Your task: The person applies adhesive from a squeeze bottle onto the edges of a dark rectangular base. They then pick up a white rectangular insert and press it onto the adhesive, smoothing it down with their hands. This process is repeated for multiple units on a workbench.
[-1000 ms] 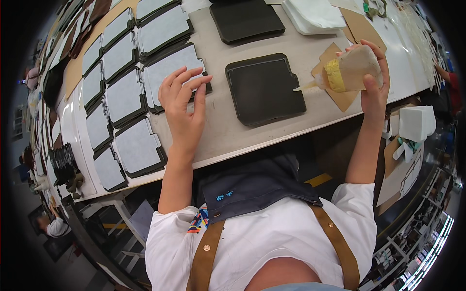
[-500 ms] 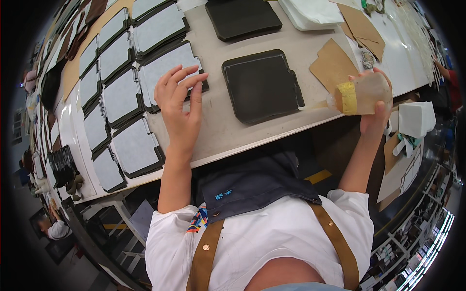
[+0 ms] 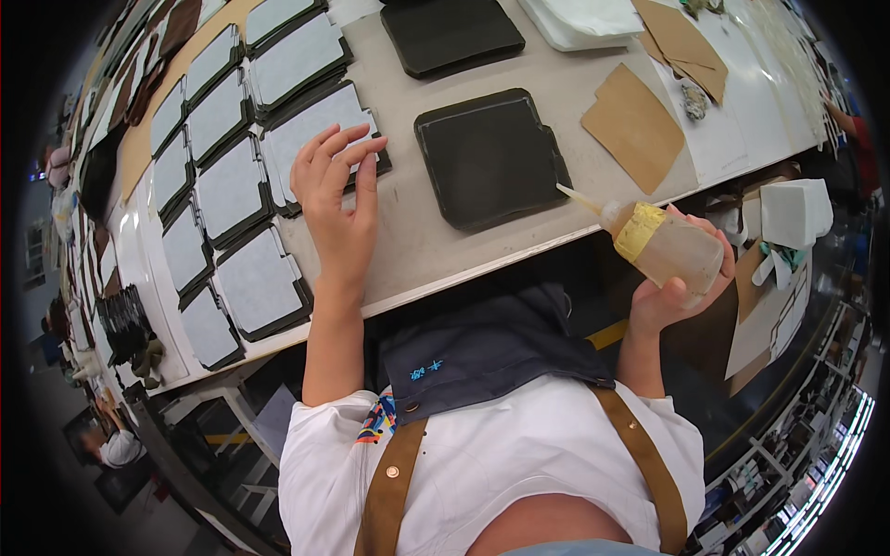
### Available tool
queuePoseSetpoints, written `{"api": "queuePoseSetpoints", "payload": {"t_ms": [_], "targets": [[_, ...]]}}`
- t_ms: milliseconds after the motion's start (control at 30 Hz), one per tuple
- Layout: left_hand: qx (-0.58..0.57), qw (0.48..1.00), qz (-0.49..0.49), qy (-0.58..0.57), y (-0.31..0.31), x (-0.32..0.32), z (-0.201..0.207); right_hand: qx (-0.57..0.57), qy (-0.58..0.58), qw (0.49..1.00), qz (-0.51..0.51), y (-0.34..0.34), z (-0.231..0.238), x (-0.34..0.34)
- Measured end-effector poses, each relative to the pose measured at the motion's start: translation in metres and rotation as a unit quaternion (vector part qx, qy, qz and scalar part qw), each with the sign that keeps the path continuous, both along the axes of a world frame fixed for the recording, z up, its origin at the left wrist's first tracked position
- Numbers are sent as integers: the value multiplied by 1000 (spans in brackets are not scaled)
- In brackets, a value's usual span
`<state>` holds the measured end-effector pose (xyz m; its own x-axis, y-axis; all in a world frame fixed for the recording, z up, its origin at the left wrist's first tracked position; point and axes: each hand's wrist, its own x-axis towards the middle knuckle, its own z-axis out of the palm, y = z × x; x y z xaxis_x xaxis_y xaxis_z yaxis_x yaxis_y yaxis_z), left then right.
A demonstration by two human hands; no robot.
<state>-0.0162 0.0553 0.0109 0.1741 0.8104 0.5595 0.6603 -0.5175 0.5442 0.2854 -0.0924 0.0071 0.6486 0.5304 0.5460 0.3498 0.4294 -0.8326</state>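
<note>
My right hand (image 3: 660,304) grips a translucent squeeze bottle (image 3: 675,258) with yellow tape round its shoulder. The bottle is tilted, and its narrow nozzle (image 3: 578,197) points left to the lower right corner of a flat black panel (image 3: 482,162). Whether the tip touches the panel I cannot tell. That panel lies flat on the table, with a thin pale line along its edges. Left of it, my left hand (image 3: 338,199) is raised with its fingers spread and slightly bent, holding nothing. Behind this hand lies a black piece with a pale grey sheet (image 3: 287,153) on top.
Rows of black pieces topped with pale sheets (image 3: 230,190) cover the left of the light table (image 3: 408,269). Another black panel (image 3: 454,37) lies farther back. White sheets (image 3: 584,20) and brown card pieces (image 3: 633,130) are on the right. A white block (image 3: 795,221) sits beyond the table's right edge.
My right hand has brought the bottle nearer to me and turned it, so its nozzle now slants up to the panel's corner. The left hand stays almost in place.
</note>
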Motion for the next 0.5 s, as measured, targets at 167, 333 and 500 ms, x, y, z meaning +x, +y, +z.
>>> {"api": "queuePoseSetpoints", "payload": {"t_ms": [167, 333, 500], "targets": [[1, 1000, 0, -2, 0, -1, -1, 21, -13, 999, 33, -1, -5, -7], [2, 1000, -5, -5, 1, -1, -1, 39, -34, 996, 74, 0, -12, -19], [2, 1000, -6, -10, 0, -1, 1, 60, -38, 986, 151, 2, -16, -32]]}}
